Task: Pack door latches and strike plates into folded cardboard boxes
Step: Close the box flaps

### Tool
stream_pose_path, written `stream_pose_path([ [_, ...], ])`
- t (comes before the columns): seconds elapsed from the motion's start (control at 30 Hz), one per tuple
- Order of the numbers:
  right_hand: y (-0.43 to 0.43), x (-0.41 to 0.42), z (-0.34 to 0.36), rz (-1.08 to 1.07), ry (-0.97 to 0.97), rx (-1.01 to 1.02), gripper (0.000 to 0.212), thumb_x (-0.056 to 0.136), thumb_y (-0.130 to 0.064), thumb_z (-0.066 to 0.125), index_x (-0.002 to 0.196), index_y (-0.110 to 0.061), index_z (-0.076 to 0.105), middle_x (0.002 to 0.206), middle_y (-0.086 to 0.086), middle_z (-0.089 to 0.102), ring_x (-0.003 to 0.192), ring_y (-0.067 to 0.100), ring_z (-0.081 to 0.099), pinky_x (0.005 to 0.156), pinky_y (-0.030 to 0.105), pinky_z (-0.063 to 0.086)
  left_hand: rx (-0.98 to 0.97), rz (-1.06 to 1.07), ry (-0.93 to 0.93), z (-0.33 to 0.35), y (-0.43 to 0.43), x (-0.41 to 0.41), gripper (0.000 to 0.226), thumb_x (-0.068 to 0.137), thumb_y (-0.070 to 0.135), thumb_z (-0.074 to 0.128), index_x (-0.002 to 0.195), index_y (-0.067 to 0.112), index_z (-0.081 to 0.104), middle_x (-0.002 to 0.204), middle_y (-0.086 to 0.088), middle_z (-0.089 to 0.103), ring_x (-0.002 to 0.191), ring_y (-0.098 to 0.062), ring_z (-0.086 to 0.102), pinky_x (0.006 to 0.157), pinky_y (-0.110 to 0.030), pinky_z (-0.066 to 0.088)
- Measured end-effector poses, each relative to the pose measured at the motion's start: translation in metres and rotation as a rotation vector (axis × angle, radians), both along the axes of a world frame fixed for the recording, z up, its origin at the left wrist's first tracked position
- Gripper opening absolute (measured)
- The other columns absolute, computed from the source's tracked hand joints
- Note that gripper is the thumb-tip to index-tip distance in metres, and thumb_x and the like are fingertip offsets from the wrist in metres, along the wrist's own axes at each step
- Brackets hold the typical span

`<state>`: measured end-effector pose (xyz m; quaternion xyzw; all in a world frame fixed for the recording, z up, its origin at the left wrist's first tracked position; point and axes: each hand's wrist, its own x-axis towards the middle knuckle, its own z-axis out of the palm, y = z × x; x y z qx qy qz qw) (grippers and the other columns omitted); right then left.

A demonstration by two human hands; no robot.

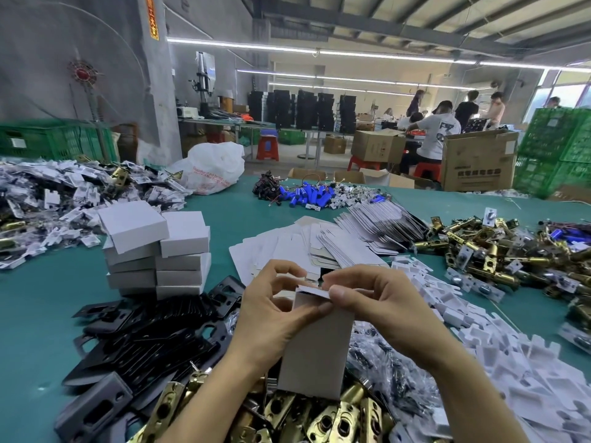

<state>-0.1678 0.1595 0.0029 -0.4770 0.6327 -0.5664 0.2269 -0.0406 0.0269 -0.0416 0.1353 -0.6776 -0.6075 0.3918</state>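
Above brass latches (335, 417), hands (323, 311) gripping box (316, 350)

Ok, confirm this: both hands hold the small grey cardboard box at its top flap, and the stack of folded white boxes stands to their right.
Wrong side. The head view shows the stack of folded white boxes standing to the left of the hands. The left hand and right hand do hold the small grey cardboard box at its top flap.

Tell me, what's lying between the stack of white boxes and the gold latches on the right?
Flat, unfolded box blanks lie fanned on the green table between the stack and the latches, seen in the head view.
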Motion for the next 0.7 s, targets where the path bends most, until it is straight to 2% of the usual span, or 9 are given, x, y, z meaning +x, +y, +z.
stream_pose_path([
  [0.07, -0.0016, -0.0005, -0.0004, -0.015, 0.009, -0.021, 0.030, 0.076, -0.039, 0.068, 0.094, -0.017, 0.077, 0.091, 0.005, 0.077, 0.090, 0.020, 0.073, 0.080, 0.036, 0.059, -0.005, -0.008, -0.002, -0.0003, -0.0004, 0.0015, 0.051, 0.052, 0.047, 0.091, 0.092, 0.033, 0.063, 0.099, -0.003, 0.074, 0.076, -0.037, 0.072, 0.062, -0.049, 0.061],
  [0.17, -0.0028, 0.0001, 0.0016, -0.026, 0.053, -0.046, 0.027, 0.077, -0.042, 0.066, 0.090, -0.020, 0.078, 0.089, 0.002, 0.077, 0.088, 0.018, 0.073, 0.078, 0.036, 0.061, -0.014, -0.016, -0.004, -0.0003, -0.0010, 0.0023, 0.048, 0.053, 0.049, 0.091, 0.091, 0.033, 0.066, 0.100, -0.001, 0.074, 0.075, -0.037, 0.072, 0.059, -0.046, 0.061],
  [0.3, -0.0032, 0.0004, 0.0007, -0.068, 0.132, -0.040, 0.010, 0.081, -0.027, 0.074, 0.090, -0.029, 0.078, 0.089, -0.006, 0.077, 0.087, 0.012, 0.073, 0.078, 0.032, 0.060, -0.018, -0.021, -0.011, -0.0020, -0.0007, 0.0004, 0.058, 0.050, 0.060, 0.091, 0.097, 0.035, 0.068, 0.102, -0.002, 0.073, 0.079, -0.035, 0.073, 0.067, -0.053, 0.062],
  [0.37, -0.0038, 0.0016, 0.0001, -0.095, 0.151, -0.040, 0.010, 0.083, -0.020, 0.076, 0.090, -0.027, 0.078, 0.088, -0.005, 0.077, 0.085, 0.013, 0.073, 0.077, 0.033, 0.060, -0.021, -0.024, -0.017, -0.0024, -0.0002, 0.0003, 0.056, 0.053, 0.065, 0.088, 0.098, 0.037, 0.068, 0.102, -0.002, 0.074, 0.080, -0.031, 0.074, 0.068, -0.049, 0.062],
  [0.47, -0.0025, 0.0036, 0.0020, -0.106, 0.136, -0.074, 0.007, 0.081, -0.016, 0.079, 0.085, -0.022, 0.077, 0.083, -0.002, 0.076, 0.080, 0.014, 0.073, 0.069, 0.024, 0.056, -0.023, -0.022, 0.016, -0.0003, 0.0025, -0.0007, 0.044, 0.064, 0.067, 0.078, 0.095, 0.038, 0.070, 0.097, -0.003, 0.075, 0.079, -0.024, 0.073, 0.066, -0.039, 0.058],
  [0.6, -0.0012, 0.0042, 0.0029, -0.123, 0.114, -0.053, 0.006, 0.080, -0.014, 0.080, 0.079, -0.018, 0.076, 0.078, 0.002, 0.075, 0.077, 0.026, 0.072, 0.065, 0.026, 0.055, -0.018, -0.010, 0.042, 0.0031, 0.0046, -0.0016, 0.022, 0.080, 0.054, 0.070, 0.088, 0.034, 0.073, 0.093, -0.010, 0.074, 0.083, -0.030, 0.071, 0.069, -0.041, 0.057],
  [0.7, -0.0004, 0.0045, 0.0036, -0.108, 0.102, -0.014, 0.003, 0.082, -0.014, 0.078, 0.081, -0.017, 0.077, 0.079, 0.002, 0.076, 0.080, 0.023, 0.073, 0.068, 0.030, 0.055, -0.007, -0.023, 0.045, 0.0036, 0.0045, 0.0003, 0.016, 0.090, 0.042, 0.069, 0.089, 0.026, 0.074, 0.091, -0.007, 0.074, 0.079, -0.018, 0.070, 0.065, -0.029, 0.055],
])
